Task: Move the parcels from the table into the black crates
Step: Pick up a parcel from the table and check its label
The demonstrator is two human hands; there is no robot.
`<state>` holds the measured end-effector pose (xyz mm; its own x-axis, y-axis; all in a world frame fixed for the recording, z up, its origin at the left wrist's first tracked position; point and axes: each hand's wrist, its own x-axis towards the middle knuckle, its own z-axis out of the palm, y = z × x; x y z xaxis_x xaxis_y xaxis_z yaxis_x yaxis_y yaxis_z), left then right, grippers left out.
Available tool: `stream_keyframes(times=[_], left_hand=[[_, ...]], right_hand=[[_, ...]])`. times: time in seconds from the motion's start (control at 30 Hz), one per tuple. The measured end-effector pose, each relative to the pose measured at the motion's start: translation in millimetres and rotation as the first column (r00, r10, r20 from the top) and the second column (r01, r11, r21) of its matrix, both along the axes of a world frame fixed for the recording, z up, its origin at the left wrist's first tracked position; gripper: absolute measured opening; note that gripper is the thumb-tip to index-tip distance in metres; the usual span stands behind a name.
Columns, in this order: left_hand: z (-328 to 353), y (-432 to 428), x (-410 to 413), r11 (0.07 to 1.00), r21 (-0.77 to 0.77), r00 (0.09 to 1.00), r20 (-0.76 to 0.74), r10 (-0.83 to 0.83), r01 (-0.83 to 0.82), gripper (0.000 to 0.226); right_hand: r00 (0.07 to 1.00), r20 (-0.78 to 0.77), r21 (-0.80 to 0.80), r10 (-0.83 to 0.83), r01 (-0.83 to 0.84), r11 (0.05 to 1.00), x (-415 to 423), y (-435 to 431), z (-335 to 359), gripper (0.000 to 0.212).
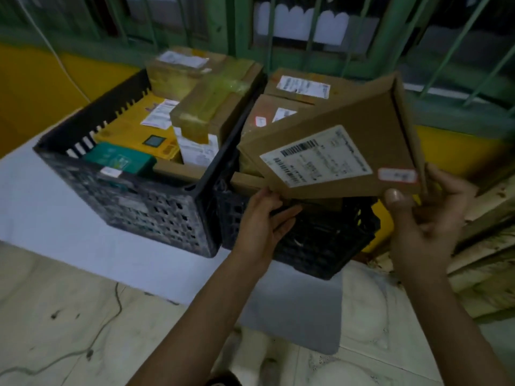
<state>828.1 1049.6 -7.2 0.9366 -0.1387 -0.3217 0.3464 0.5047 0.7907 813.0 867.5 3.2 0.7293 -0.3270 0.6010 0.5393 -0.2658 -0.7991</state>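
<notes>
A flat brown cardboard parcel with a white shipping label and a small red sticker hangs tilted above the right black crate. My right hand grips its near right corner, thumb on top. My left hand holds its near left edge from underneath, fingers curled below it. The right crate holds several brown boxes. Beside it, the left black crate is full of parcels: a yellow one, a green one and taped brown boxes.
Both crates stand on a white sheet over the floor. A thin cable runs across the pale tiles at left. Green window bars and a yellow wall band lie behind. Stained wooden planks lie at right.
</notes>
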Motion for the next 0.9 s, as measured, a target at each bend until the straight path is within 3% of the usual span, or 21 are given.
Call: stream_keyframes(times=[0.1, 0.17, 0.23, 0.33, 0.57, 0.77, 0.9], left_hand=[[-3, 22, 9, 0.994, 0.080, 0.996, 0.032, 0.078, -0.080, 0.023], [-5, 42, 12, 0.979, 0.123, 0.984, 0.094, 0.149, -0.160, 0.021], [-8, 64, 15, 0.946, 0.195, 0.961, 0.155, 0.230, -0.259, 0.022], [-10, 87, 22, 0.881, 0.300, 0.921, 0.253, 0.296, -0.366, 0.022], [-4, 88, 23, 0.783, 0.463, 0.854, 0.496, 0.160, -0.415, 0.019], [-1, 106, 37, 0.673, 0.443, 0.737, 0.636, 0.229, -0.592, 0.018], [-3, 112, 47, 0.626, 0.507, 0.716, 0.688, 0.121, -0.593, 0.018]], right_hand=[[0.995, -0.087, -0.019, -0.044, 0.043, 0.999, 14, -6, -12, 0.048], [0.989, -0.149, 0.044, 0.016, -0.010, 0.999, 29, -5, -10, 0.048], [0.980, -0.191, 0.116, 0.061, -0.039, 0.992, 26, -12, -20, 0.045], [0.956, -0.285, 0.089, 0.073, -0.050, 0.995, 31, -14, -23, 0.042], [0.926, -0.363, -0.022, 0.102, -0.118, 0.993, 49, -8, -9, 0.046], [0.922, -0.382, -0.250, 0.065, -0.171, 0.953, 49, -3, -2, 0.051], [0.838, -0.539, -0.305, 0.085, -0.288, 0.908, 58, 26, -24, 0.034]])
